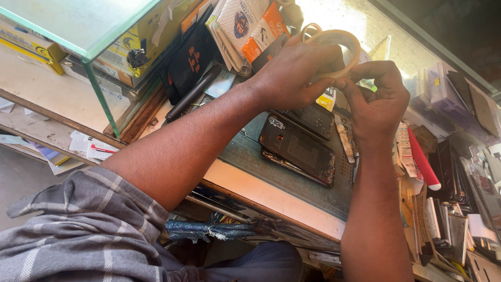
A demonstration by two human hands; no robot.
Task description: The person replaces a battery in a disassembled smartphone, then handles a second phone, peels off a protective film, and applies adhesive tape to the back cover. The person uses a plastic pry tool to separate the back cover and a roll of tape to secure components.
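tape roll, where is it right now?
Head view, upper centre: the tape roll is held up between the left hand and right hand, above the opened phone on the green mat.

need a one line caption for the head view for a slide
Both hands, left hand and right hand, hold a tape roll above an opened phone.
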